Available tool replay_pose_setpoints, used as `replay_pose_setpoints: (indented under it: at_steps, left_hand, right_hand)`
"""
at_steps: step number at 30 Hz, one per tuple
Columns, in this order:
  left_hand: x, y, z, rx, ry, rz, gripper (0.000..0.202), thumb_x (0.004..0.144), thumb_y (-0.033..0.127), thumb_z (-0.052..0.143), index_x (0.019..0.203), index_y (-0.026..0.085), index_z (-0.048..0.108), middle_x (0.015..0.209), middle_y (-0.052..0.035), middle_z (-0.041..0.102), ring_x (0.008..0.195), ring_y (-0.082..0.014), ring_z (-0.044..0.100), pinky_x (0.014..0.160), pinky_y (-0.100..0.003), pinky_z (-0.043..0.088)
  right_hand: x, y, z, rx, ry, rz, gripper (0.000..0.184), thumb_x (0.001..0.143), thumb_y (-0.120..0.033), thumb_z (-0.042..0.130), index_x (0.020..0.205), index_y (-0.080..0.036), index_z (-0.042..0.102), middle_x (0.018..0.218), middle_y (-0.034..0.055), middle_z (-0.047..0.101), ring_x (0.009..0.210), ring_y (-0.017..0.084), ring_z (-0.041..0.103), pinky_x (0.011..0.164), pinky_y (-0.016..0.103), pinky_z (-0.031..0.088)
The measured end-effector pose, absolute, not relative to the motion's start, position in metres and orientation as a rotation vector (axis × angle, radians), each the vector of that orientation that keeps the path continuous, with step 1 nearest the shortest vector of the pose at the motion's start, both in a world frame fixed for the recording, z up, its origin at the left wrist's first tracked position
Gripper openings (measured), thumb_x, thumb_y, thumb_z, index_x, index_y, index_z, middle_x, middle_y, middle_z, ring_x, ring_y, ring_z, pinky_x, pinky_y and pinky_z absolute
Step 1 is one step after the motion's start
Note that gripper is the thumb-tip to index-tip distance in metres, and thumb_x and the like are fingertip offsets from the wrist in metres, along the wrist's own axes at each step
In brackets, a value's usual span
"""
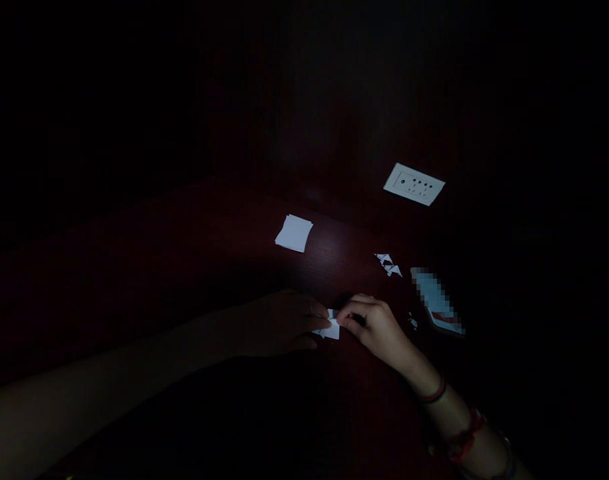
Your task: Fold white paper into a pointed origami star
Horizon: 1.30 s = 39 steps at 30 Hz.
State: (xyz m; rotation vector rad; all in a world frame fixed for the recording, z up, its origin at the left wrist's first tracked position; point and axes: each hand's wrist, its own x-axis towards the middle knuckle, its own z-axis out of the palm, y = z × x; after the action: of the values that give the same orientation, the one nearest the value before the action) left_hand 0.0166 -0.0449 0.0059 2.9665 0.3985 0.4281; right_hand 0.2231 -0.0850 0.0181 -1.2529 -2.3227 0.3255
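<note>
The scene is very dark. My left hand (279,323) and my right hand (372,323) meet over a small piece of white paper (330,328) lying on a dark reddish wooden table (209,267). Both hands pinch the paper, the left from its left side and the right from its right side, fingers curled together. Most of the paper is hidden under my fingers. My right wrist wears red and dark bands (434,393).
A small stack of white paper squares (294,233) lies further back. Small folded white paper bits (388,263) sit to the right, next to a phone-like card (437,300). A white socket plate (414,184) is at the back right.
</note>
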Motion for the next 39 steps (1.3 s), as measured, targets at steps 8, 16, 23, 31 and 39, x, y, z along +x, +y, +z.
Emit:
replay_pose_setpoints:
  at_steps: [8,16,23,31,39]
  left_hand:
    - [0.015,-0.045,0.002,2.985,0.374,0.492,0.035,0.082,0.033,0.045,0.115,0.021,0.043,0.116,-0.0046,0.047,0.104,-0.0205,0.042,0.086,-0.032,0.03]
    - [0.016,-0.046,0.0,2.996,0.38,0.532,0.033,0.083,0.029,0.044,0.115,0.021,0.043,0.116,-0.0044,0.047,0.105,-0.0194,0.042,0.086,-0.031,0.03]
    - [0.018,-0.045,0.002,2.966,0.326,0.478,0.031,0.083,0.029,0.044,0.112,0.02,0.044,0.115,-0.0035,0.049,0.104,-0.0196,0.042,0.086,-0.031,0.03]
    - [0.02,-0.045,0.006,2.954,0.324,0.488,0.027,0.082,0.023,0.044,0.109,0.022,0.047,0.111,-0.0016,0.051,0.1,-0.0175,0.045,0.086,-0.029,0.031]
    - [0.018,-0.054,0.007,3.036,0.354,0.473,0.038,0.073,0.01,0.046,0.11,0.02,0.044,0.113,-0.0029,0.05,0.103,-0.0207,0.043,0.084,-0.032,0.03]
  right_hand:
    - [0.228,-0.085,0.019,-1.188,-2.499,0.171,0.012,0.079,-0.013,0.047,0.073,-0.017,0.057,0.073,0.0017,0.056,0.073,0.013,0.048,0.07,0.027,0.032]
    - [0.23,-0.087,0.021,-1.153,-2.589,0.096,0.017,0.08,-0.012,0.044,0.078,-0.019,0.059,0.075,0.0019,0.056,0.075,0.013,0.048,0.071,0.027,0.032]
    - [0.23,-0.086,0.025,-1.132,-2.654,0.063,0.021,0.079,-0.009,0.045,0.086,-0.021,0.061,0.078,0.0024,0.058,0.077,0.015,0.048,0.071,0.028,0.031]
    - [0.23,-0.086,0.025,-1.093,-2.661,0.038,0.024,0.078,-0.008,0.046,0.092,-0.022,0.06,0.08,0.0022,0.059,0.078,0.014,0.05,0.072,0.028,0.033]
    - [0.233,-0.087,0.023,-1.095,-2.613,0.209,0.022,0.078,-0.011,0.047,0.09,-0.022,0.061,0.083,0.0015,0.059,0.079,0.013,0.052,0.076,0.03,0.036]
